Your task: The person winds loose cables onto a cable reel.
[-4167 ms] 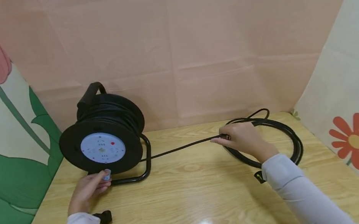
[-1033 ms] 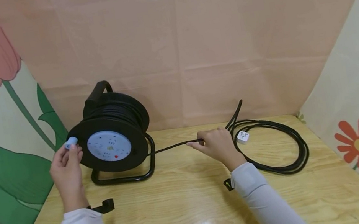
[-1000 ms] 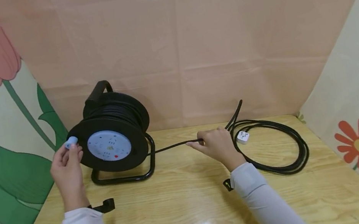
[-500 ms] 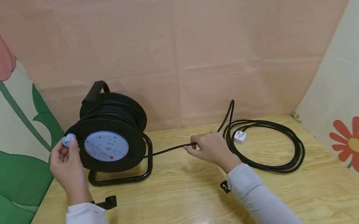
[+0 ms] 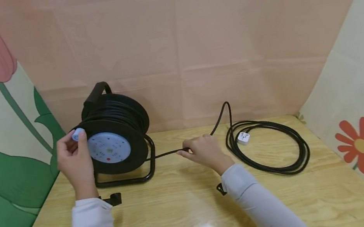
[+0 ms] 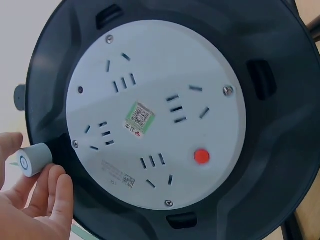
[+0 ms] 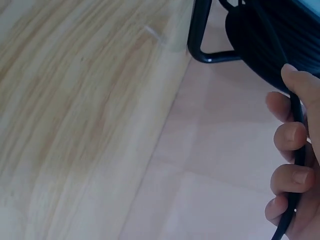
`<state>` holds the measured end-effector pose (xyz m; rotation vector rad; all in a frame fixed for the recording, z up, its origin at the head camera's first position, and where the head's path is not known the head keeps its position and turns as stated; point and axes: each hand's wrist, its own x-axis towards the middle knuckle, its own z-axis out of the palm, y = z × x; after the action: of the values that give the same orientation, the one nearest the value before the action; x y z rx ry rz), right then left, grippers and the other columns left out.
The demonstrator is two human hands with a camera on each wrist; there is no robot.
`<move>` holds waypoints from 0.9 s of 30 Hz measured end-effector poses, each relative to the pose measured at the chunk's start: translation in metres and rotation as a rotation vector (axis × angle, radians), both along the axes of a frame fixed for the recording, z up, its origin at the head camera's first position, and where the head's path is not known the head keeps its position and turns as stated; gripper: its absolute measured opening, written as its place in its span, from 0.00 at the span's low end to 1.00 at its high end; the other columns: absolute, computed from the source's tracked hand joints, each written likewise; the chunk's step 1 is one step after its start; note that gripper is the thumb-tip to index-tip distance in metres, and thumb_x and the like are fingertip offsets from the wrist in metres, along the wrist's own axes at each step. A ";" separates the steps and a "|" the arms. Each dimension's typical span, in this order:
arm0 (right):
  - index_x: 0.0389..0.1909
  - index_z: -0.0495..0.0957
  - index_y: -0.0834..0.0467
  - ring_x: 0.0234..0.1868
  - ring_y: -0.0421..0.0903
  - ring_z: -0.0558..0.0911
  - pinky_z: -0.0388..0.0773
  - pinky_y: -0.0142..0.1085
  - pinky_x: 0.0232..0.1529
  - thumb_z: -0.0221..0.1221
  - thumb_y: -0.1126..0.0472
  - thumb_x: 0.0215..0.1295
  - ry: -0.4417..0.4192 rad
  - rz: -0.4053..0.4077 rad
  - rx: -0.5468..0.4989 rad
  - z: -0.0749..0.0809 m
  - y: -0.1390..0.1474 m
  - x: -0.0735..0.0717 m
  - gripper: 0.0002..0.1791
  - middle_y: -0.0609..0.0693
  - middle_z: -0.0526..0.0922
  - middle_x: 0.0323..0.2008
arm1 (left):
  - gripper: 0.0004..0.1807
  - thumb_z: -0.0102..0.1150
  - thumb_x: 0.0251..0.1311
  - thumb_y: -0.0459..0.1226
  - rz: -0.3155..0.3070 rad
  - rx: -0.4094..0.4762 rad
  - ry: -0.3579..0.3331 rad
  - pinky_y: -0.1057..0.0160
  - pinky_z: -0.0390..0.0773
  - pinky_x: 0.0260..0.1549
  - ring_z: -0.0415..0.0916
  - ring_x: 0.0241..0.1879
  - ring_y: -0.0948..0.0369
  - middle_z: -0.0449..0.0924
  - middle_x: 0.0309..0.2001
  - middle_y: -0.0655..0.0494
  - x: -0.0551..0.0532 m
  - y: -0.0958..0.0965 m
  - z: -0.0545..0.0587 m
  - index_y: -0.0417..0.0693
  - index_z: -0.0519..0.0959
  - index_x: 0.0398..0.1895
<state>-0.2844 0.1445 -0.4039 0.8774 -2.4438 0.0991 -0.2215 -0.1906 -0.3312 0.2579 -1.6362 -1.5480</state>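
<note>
A black cable reel (image 5: pixel 111 110) stands upright on its tube frame at the left of the table. My left hand (image 5: pixel 78 162) pinches the light blue crank knob (image 6: pixel 36 159) at the upper left of its front flange. The pale socket panel (image 6: pixel 165 65) with a red button (image 6: pixel 202 156) fills most of the left wrist view. Black cable (image 5: pixel 167 154) runs from the reel into my right hand (image 5: pixel 207 153), which curls round it just right of the frame. In the right wrist view, fingers wrap the cable (image 7: pixel 296 110) below the reel.
Loose cable loops (image 5: pixel 296 169) lie on the right of the table (image 5: pixel 169 217), with a white plug (image 5: pixel 243 138) inside them. Behind my right hand the cable rises in a bend (image 5: pixel 225 103). A pink backdrop (image 5: pixel 176 51) closes off the far side.
The crank knob has gone clockwise from the reel's bottom to its upper left, my left hand with it; the panel has turned too. My right hand has moved left toward the reel, holding the cable.
</note>
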 end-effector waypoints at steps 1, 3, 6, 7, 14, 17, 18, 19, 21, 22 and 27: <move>0.30 0.83 0.46 0.13 0.34 0.63 0.64 0.35 0.17 0.62 0.41 0.67 -0.013 0.003 0.001 0.000 -0.001 0.000 0.14 0.38 0.83 0.21 | 0.22 0.64 0.66 0.49 0.002 -0.010 -0.003 0.69 0.75 0.45 0.74 0.44 0.64 0.76 0.44 0.61 0.000 0.001 0.001 0.46 0.79 0.57; 0.32 0.84 0.47 0.14 0.34 0.65 0.66 0.36 0.20 0.62 0.45 0.68 -0.039 0.024 0.001 -0.001 -0.003 0.001 0.11 0.38 0.83 0.22 | 0.22 0.64 0.66 0.49 0.016 -0.043 0.002 0.69 0.75 0.45 0.74 0.44 0.64 0.76 0.44 0.61 0.000 0.004 0.001 0.45 0.80 0.56; 0.37 0.85 0.48 0.17 0.35 0.70 0.67 0.36 0.24 0.60 0.50 0.70 -0.070 0.070 -0.003 -0.003 -0.005 0.001 0.08 0.39 0.83 0.25 | 0.23 0.64 0.65 0.50 0.049 -0.126 0.019 0.70 0.75 0.44 0.74 0.42 0.66 0.77 0.43 0.60 0.000 0.007 0.002 0.43 0.81 0.54; 0.38 0.85 0.49 0.18 0.36 0.72 0.66 0.36 0.25 0.60 0.52 0.71 -0.076 0.082 -0.005 -0.003 -0.006 0.001 0.08 0.39 0.84 0.26 | 0.23 0.64 0.65 0.50 0.060 -0.157 0.031 0.71 0.75 0.44 0.74 0.42 0.66 0.77 0.43 0.59 0.000 0.008 0.003 0.42 0.81 0.53; 0.31 0.84 0.49 0.18 0.39 0.73 0.59 0.37 0.28 0.63 0.42 0.67 0.008 0.055 -0.005 0.001 -0.014 0.002 0.15 0.41 0.83 0.21 | 0.22 0.63 0.66 0.50 0.103 -0.329 0.070 0.71 0.74 0.43 0.74 0.41 0.65 0.79 0.43 0.51 -0.001 0.018 0.004 0.42 0.82 0.51; 0.28 0.83 0.47 0.17 0.38 0.71 0.59 0.37 0.28 0.64 0.42 0.66 0.006 0.052 -0.006 0.004 -0.020 0.002 0.15 0.40 0.81 0.20 | 0.20 0.64 0.66 0.48 0.107 -0.362 0.088 0.71 0.73 0.43 0.74 0.41 0.62 0.79 0.42 0.48 -0.001 0.021 0.004 0.41 0.83 0.49; 0.28 0.83 0.47 0.18 0.37 0.71 0.59 0.36 0.28 0.64 0.43 0.67 -0.002 0.055 -0.005 0.005 -0.022 0.003 0.14 0.40 0.82 0.21 | 0.19 0.64 0.66 0.47 0.106 -0.369 0.095 0.71 0.73 0.43 0.75 0.41 0.61 0.79 0.42 0.48 -0.002 0.022 0.004 0.40 0.83 0.48; 0.29 0.83 0.47 0.19 0.37 0.72 0.59 0.36 0.29 0.63 0.44 0.67 -0.016 0.060 -0.004 0.006 -0.023 0.003 0.12 0.40 0.83 0.22 | 0.19 0.64 0.66 0.47 0.106 -0.376 0.101 0.71 0.72 0.43 0.75 0.41 0.60 0.79 0.41 0.47 -0.002 0.023 0.004 0.40 0.83 0.48; 0.32 0.84 0.47 0.21 0.37 0.73 0.58 0.36 0.28 0.62 0.47 0.68 -0.039 0.069 -0.003 0.006 -0.026 0.003 0.10 0.41 0.85 0.26 | 0.18 0.65 0.66 0.46 0.104 -0.392 0.112 0.71 0.72 0.43 0.75 0.41 0.57 0.78 0.41 0.46 -0.002 0.025 0.004 0.39 0.83 0.48; 0.34 0.85 0.47 0.22 0.38 0.74 0.58 0.36 0.28 0.61 0.47 0.69 -0.052 0.073 -0.004 0.006 -0.027 0.004 0.10 0.42 0.86 0.28 | 0.18 0.65 0.66 0.45 0.102 -0.398 0.115 0.70 0.72 0.43 0.75 0.40 0.57 0.78 0.40 0.46 -0.002 0.026 0.004 0.39 0.83 0.47; 0.38 0.86 0.50 0.23 0.39 0.76 0.57 0.35 0.27 0.59 0.48 0.72 -0.042 0.082 0.017 0.005 -0.029 0.004 0.12 0.43 0.87 0.30 | 0.17 0.65 0.65 0.44 0.095 -0.423 0.126 0.68 0.73 0.43 0.76 0.39 0.54 0.78 0.39 0.45 -0.002 0.029 0.005 0.39 0.84 0.46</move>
<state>-0.2801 0.1150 -0.3990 0.9928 -2.4511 0.1274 -0.2236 -0.1613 -0.3262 0.0092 -1.7756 -1.0923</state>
